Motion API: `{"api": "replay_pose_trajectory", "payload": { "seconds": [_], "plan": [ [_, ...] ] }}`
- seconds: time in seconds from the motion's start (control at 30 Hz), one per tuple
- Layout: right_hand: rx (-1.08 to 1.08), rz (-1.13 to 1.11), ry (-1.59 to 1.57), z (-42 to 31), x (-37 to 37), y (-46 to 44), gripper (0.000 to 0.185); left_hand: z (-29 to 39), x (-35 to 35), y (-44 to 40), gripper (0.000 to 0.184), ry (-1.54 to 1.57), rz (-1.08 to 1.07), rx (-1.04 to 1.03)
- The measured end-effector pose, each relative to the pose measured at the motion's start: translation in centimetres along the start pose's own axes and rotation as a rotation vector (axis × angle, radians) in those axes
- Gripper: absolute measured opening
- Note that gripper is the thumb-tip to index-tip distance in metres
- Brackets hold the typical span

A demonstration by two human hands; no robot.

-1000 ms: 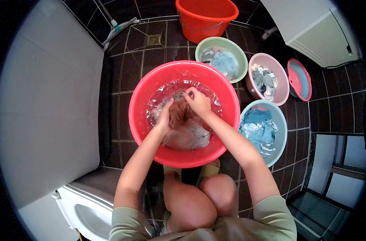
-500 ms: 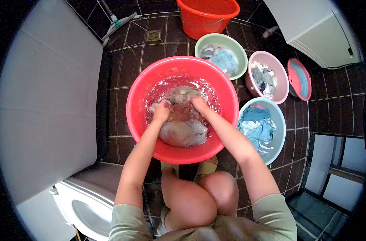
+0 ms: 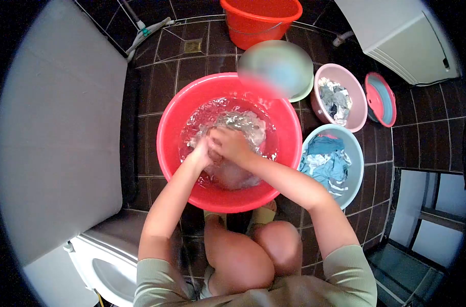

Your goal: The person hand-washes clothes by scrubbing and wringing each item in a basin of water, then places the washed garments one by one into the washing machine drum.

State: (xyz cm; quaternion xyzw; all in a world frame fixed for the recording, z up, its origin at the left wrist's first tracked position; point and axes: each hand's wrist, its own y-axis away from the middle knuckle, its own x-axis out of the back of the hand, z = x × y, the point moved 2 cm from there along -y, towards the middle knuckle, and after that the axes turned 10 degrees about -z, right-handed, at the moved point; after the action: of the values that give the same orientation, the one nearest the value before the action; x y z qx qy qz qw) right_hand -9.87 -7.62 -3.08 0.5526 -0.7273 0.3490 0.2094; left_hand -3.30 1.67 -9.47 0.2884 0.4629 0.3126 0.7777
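Note:
A large red basin [image 3: 167,169] of rippling water stands on the floor in front of my knees. A pale grey wet cloth [image 3: 240,121] lies bunched in the water, part of it submerged. My left hand [image 3: 206,152] and my right hand [image 3: 228,144] are pressed together over the middle of the basin, closed on a part of this cloth. The right hand lies partly over the left, so the fingers are only partly visible. More of the cloth spreads beyond my hands and, blurred by the water, below them.
A light blue basin [image 3: 358,179] of blue clothes, a pink basin [image 3: 360,112] of grey and white clothes and a green basin [image 3: 305,94], mostly blurred, stand at the right. Behind are a red bucket [image 3: 256,28] and a floor drain [image 3: 192,46]. A toilet [image 3: 97,261] is at lower left.
My hands were apart, each at a side of the cloth; now they have come together at the middle. The cloth has shifted and bunched beneath them.

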Motion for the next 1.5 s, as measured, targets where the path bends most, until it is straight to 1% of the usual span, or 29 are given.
{"api": "replay_pose_trajectory", "payload": {
  "seconds": [0.03, 0.13, 0.17, 0.27, 0.3, 0.4, 0.43, 0.53, 0.63, 0.67, 0.7, 0.77, 0.8, 0.83, 0.87, 0.9, 0.93, 0.97, 1.0, 1.03, 1.07, 1.13, 1.2, 1.23, 1.3, 1.33, 1.4, 1.43, 1.5],
  "plan": [
    [-0.123, 0.018, 0.045, 1.5, -0.4, -0.1, 0.018, 0.7, -2.3, 1.8, 0.036, -0.034, 0.022, 0.027],
    [-0.335, -0.099, 0.087, 4.6, 1.1, -0.7, 0.018, 0.1, -2.2, 0.3, 0.035, 0.042, -0.242, 0.068],
    [-0.390, -0.161, 0.122, 5.0, 1.5, -0.6, 0.021, -0.2, -1.8, 0.4, 0.036, -0.086, -0.120, 0.023],
    [-0.397, 0.020, 0.072, 5.0, 2.0, -0.4, 0.031, 0.4, 0.0, -0.3, 0.034, -0.345, 0.067, -0.263],
    [-0.476, -0.030, 0.067, 5.3, 1.3, -0.1, 0.032, 0.5, 0.4, -0.7, 0.036, -0.646, 0.243, -0.383],
    [-0.462, -0.356, 0.370, 6.3, -0.6, 1.6, 0.034, -0.9, 0.3, -1.3, 0.046, -1.247, 0.441, -0.468],
    [-0.575, -0.490, 0.338, 6.5, -1.1, 1.9, 0.037, -1.4, 1.0, -2.0, 0.053, -1.327, 0.383, -0.525],
    [-0.678, -0.598, 0.322, 8.1, -2.1, 2.5, 0.036, -2.2, 2.1, -2.9, 0.053, -1.398, 0.241, -0.236],
    [-0.755, -0.584, 0.090, 9.0, -1.5, 1.7, 0.033, -2.2, 2.0, -3.0, 0.045, -0.952, 0.082, -0.271],
    [-0.661, -0.475, -0.048, 8.8, -1.2, 1.1, 0.032, -2.1, 1.9, -3.0, 0.042, -0.801, 0.033, -0.284],
    [-0.565, -0.365, -0.185, 8.4, -0.8, 0.3, 0.031, -2.3, 2.5, -4.0, 0.042, -0.325, -0.039, -0.227],
    [-0.390, -0.093, -0.531, 7.9, -1.1, -1.1, 0.032, 0.8, -2.1, 0.8, 0.040, -0.076, 0.003, -0.190],
    [-0.322, -0.127, -0.605, 7.1, -1.2, -1.5, 0.029, 1.8, -3.8, 2.4, 0.039, 0.050, 0.023, -0.167],
    [-0.255, -0.161, -0.679, 5.4, -0.5, -1.7, 0.027, 2.0, -2.4, 1.5, 0.041, -0.075, -0.085, -0.169],
    [-0.187, -0.198, -0.753, 3.6, 0.0, -1.7, 0.024, 1.3, -1.4, 0.6, 0.042, -0.036, -0.059, -0.179],
    [-0.151, -0.171, -0.637, 0.8, 0.9, -1.5, 0.024, 1.5, -2.7, 1.8, 0.042, 0.002, -0.029, -0.186],
    [-0.204, -0.161, -0.520, 0.0, 0.5, -0.9, 0.027, 1.6, -3.2, 2.4, 0.043, 0.040, 0.000, -0.193],
    [-0.254, -0.151, -0.403, -0.6, 0.1, -0.5, 0.029, 0.5, -1.6, 0.4, 0.043, 0.150, -0.072, -0.160],
    [-0.302, -0.143, -0.286, -0.9, -0.1, -0.3, 0.031, 0.5, -1.9, 1.2, 0.042, 0.011, -0.003, -0.140],
    [-0.282, -0.130, -0.215, 0.1, -0.5, -0.5, 0.025, 0.7, -2.8, 2.4, 0.040, -0.130, 0.066, -0.120],
    [-0.350, -0.132, -0.166, 1.4, -0.6, -0.7, 0.026, 0.8, -3.2, 3.2, 0.039, -0.270, 0.133, -0.098],
    [-0.484, -0.129, -0.059, 4.1, -0.1, -1.0, 0.028, 1.0, -3.4, 2.8, 0.040, -0.347, 0.001, -0.055],
    [-0.500, -0.109, 0.083, 6.2, -0.1, -0.5, 0.025, 0.3, -4.8, 3.3, 0.042, -0.423, -0.006, -0.165],
    [-0.489, -0.105, 0.143, 6.2, 0.4, -0.6, 0.023, 0.2, -3.1, 1.9, 0.044, -0.571, -0.010, -0.098],
    [-0.466, -0.041, 0.290, 5.2, 1.5, -1.0, 0.016, 0.3, -1.6, 0.9, 0.054, -0.997, 0.140, -0.201],
    [-0.456, -0.078, 0.333, 4.5, 2.5, -1.5, 0.016, 0.8, -1.6, 1.2, 0.060, -1.212, 0.221, -0.253],
    [-0.276, -0.051, 0.374, 5.1, 2.6, -1.2, 0.032, 0.9, -3.1, 3.6, 0.071, -1.581, 0.349, -0.330],
    [-0.258, -0.188, 0.366, 5.3, 2.0, -0.6, 0.039, 0.9, -3.9, 4.6, 0.078, -1.764, 0.414, -0.368],
    [-0.215, -0.465, 0.347, 5.4, 0.5, 0.9, 0.053, 0.0, -2.6, 2.9, 0.087, -1.892, 0.259, -0.199]
  ]
}}
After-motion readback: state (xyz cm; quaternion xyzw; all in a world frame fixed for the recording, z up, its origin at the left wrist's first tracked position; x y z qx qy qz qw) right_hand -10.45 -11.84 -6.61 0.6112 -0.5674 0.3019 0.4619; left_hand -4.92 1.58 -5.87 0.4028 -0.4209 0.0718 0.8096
